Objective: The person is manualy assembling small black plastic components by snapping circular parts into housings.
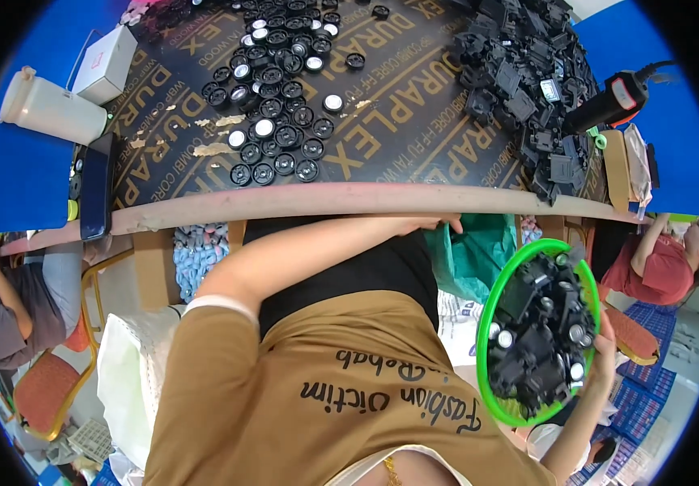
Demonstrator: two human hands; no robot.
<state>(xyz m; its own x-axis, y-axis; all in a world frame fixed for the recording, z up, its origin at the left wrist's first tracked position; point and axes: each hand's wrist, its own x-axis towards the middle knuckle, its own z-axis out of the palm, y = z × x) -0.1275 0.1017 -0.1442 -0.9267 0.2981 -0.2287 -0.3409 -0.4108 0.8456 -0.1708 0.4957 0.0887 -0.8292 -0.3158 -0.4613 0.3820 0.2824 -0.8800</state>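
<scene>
On the right side, my right hand (605,347) grips the outer rim of a bright green plastic basket (485,348). The basket is tilted and full of black plastic parts (536,324), several with silver discs. My left forearm crosses in front of me below the table edge. At its end my left hand (440,222) has its fingers closed at the mouth of a teal plastic bag (479,263), beside the basket. Part of that hand is hidden against the table edge, and the inside of the bag is mostly out of sight.
Small black wheels (277,105), some with silver caps, lie across the dark table (398,121). Black plastic housings (519,89) are heaped at the right, near a black handheld tool (613,101). A white bottle (50,105) and a phone (98,186) are left. People sit at both sides.
</scene>
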